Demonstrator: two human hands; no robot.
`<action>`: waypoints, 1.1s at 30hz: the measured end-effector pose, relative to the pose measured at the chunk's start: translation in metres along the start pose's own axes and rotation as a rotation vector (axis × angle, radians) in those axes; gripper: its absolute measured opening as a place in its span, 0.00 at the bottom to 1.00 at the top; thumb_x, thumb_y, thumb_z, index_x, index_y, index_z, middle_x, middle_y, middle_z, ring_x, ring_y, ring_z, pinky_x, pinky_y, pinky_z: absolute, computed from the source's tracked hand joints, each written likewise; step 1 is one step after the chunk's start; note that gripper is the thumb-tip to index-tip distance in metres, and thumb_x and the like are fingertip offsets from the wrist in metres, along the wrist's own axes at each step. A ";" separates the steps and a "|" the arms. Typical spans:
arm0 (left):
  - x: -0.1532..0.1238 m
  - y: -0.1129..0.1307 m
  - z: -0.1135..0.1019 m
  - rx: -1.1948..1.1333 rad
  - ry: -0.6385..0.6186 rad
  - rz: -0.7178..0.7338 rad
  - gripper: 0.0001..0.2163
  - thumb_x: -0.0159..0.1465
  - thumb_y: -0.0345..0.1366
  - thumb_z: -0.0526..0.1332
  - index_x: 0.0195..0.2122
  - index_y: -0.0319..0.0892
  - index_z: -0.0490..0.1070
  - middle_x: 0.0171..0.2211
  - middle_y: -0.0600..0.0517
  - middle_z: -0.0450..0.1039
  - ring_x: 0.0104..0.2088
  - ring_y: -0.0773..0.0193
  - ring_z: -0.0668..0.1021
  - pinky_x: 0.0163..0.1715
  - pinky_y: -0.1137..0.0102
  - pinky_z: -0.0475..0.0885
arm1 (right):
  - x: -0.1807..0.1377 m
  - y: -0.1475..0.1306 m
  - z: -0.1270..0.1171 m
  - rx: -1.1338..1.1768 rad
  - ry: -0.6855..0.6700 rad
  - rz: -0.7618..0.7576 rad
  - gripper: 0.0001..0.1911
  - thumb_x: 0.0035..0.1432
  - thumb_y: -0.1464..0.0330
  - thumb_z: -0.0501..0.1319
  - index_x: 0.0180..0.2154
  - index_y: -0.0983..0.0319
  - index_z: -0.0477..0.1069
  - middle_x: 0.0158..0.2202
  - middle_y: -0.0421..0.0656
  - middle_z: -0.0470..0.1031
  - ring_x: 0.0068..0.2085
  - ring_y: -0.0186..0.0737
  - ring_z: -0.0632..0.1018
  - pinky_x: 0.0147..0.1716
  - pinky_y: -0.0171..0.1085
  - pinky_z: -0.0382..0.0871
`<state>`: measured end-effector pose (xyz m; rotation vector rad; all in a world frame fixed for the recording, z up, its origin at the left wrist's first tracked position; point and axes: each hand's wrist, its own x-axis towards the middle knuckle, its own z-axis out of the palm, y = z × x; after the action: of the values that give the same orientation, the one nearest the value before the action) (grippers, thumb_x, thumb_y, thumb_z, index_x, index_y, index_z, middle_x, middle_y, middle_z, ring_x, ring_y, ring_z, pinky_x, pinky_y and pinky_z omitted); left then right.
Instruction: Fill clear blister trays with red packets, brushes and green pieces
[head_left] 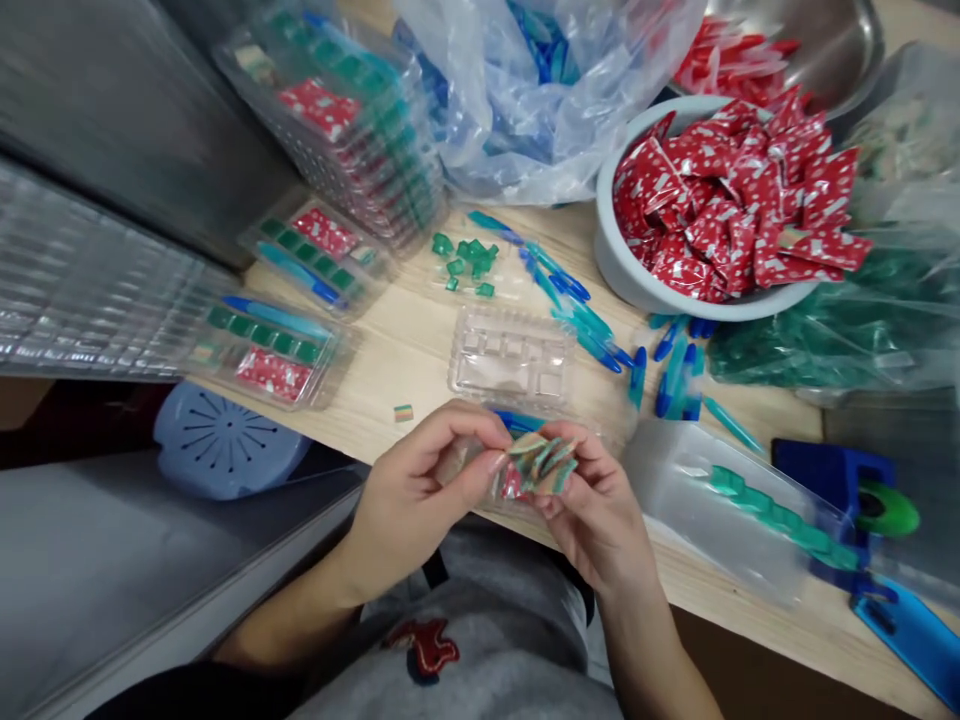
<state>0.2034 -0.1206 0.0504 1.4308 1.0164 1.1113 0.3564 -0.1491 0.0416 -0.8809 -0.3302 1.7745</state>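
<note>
Pinching striped pieces at the fingertips: left hand and right hand both gripped them | pieces were over the table edge, just before the clear tray | blue pens lay beyond.

A grey bowl heaped with red packets stands on the wooden table, with a steel bowl behind it. Beside it lie a clear bag of blue items and a bag of green pieces. Loose blue pens and green cubes are scattered near an empty tray. Two filled trays lie at the left, near a stack of filled ones. A blue dispenser sits at the right edge, and a blue stool stands below the table.
</note>
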 end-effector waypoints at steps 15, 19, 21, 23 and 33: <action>-0.007 -0.005 -0.007 0.027 -0.060 -0.081 0.05 0.64 0.26 0.59 0.36 0.43 0.70 0.33 0.53 0.74 0.35 0.68 0.78 0.37 0.74 0.75 | 0.005 0.019 0.008 0.117 0.089 0.093 0.11 0.43 0.65 0.75 0.30 0.57 0.78 0.18 0.34 0.66 0.19 0.23 0.65 0.21 0.22 0.65; -0.007 -0.007 -0.009 0.110 -0.078 0.010 0.06 0.64 0.25 0.59 0.38 0.44 0.70 0.34 0.53 0.74 0.37 0.67 0.77 0.38 0.73 0.74 | 0.003 0.020 0.006 0.083 0.081 0.048 0.09 0.46 0.65 0.74 0.31 0.56 0.78 0.20 0.34 0.71 0.21 0.23 0.69 0.23 0.22 0.68; -0.006 -0.008 -0.011 0.137 -0.104 0.047 0.06 0.64 0.27 0.61 0.40 0.44 0.70 0.36 0.52 0.75 0.38 0.67 0.77 0.40 0.73 0.74 | 0.002 0.020 0.006 0.029 0.109 -0.008 0.09 0.46 0.67 0.74 0.32 0.55 0.79 0.26 0.35 0.76 0.23 0.24 0.72 0.24 0.22 0.69; -0.005 -0.008 -0.013 0.141 -0.129 0.042 0.06 0.64 0.28 0.62 0.40 0.45 0.71 0.37 0.53 0.75 0.39 0.67 0.77 0.40 0.73 0.74 | 0.001 0.019 0.006 -0.037 0.130 -0.055 0.09 0.46 0.66 0.74 0.32 0.54 0.79 0.30 0.36 0.78 0.24 0.25 0.74 0.23 0.23 0.71; -0.007 -0.008 -0.011 0.071 -0.073 -0.047 0.04 0.63 0.28 0.62 0.34 0.44 0.72 0.32 0.54 0.75 0.34 0.68 0.78 0.35 0.73 0.74 | -0.005 0.024 0.000 -0.232 0.156 -0.208 0.07 0.50 0.65 0.72 0.33 0.54 0.78 0.33 0.37 0.78 0.25 0.26 0.74 0.23 0.27 0.71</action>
<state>0.1912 -0.1238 0.0418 1.4856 1.0416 0.9910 0.3401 -0.1626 0.0293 -1.1017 -0.5139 1.4854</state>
